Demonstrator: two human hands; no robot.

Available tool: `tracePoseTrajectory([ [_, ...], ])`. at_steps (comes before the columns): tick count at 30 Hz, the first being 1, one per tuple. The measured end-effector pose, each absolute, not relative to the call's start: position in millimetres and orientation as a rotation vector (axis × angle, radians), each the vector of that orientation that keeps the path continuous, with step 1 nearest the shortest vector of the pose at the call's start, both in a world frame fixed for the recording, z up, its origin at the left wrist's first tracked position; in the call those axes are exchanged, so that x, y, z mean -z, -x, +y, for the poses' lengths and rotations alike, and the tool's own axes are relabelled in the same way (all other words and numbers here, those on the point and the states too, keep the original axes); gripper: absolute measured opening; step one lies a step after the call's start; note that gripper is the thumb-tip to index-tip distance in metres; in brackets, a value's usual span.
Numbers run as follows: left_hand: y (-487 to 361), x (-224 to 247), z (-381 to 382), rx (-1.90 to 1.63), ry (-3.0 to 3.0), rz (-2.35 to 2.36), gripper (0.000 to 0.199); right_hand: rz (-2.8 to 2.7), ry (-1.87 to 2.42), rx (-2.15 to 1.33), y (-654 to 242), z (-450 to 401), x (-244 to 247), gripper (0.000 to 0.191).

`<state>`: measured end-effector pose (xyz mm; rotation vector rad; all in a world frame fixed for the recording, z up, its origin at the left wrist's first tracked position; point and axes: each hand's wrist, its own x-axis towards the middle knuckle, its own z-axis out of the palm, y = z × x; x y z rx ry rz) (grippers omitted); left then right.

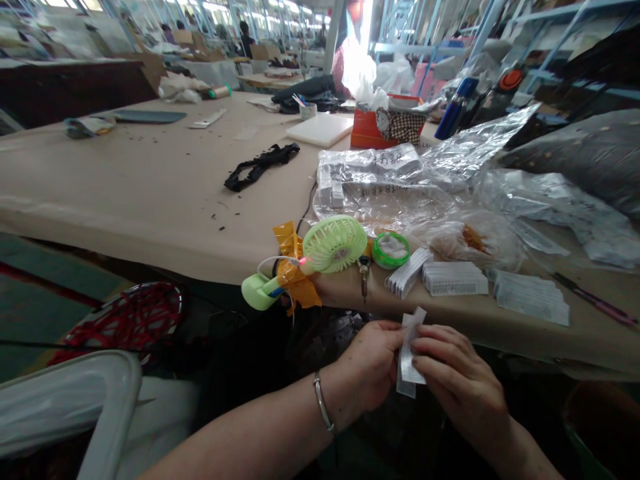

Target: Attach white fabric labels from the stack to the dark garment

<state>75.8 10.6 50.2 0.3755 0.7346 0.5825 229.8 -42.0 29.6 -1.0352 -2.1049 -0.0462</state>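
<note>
Between my two hands, just off the table's front edge, are thin white printed labels (411, 363), overlapping at a slight angle. My left hand (373, 363) is closed on them from the left, fingers curled and thumb on top. From the right, my right hand (457, 370) pinches the same labels with bent fingers. How many there are cannot be made out. On the table edge above my hands lie a fanned stack of folded labels (407, 272), a second label stack (455, 278) and a third, spread label pile (531, 297).
A green fan (335, 243) is taped to the edge beside a green-rimmed round tub (391, 250) and a small pointed tool (364, 277). Clear plastic bags (380, 193) cover the right side. Scissors or snips (595, 300) lie far right. A black fabric strip (263, 167) lies farther back.
</note>
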Motion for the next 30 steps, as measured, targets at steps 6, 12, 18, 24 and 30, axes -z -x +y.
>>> tracePoseTrajectory([
  [6,-72.0,-42.5,7.6,-0.652,-0.276,0.756,0.017,-2.171,1.05,0.054,-216.8,-46.5,-26.7,0.018],
  [12,-71.1,-40.9,3.5,-0.638,-0.319,0.77,0.012,-2.176,1.028,0.029,-212.8,-49.6,-29.2,0.019],
  [18,-66.8,-40.9,4.7,-0.474,-0.375,0.915,0.015,-1.998,1.339,0.244,-257.4,-53.5,-31.2,0.039],
  [24,-65.2,-37.7,2.9,-0.452,-0.399,0.926,0.013,-1.8,1.948,0.745,-331.9,-53.0,-18.3,0.058],
  [30,-67.2,-36.9,1.6,-0.426,-0.439,0.943,0.017,-1.893,1.832,0.686,-355.8,-60.1,-15.0,0.027],
])
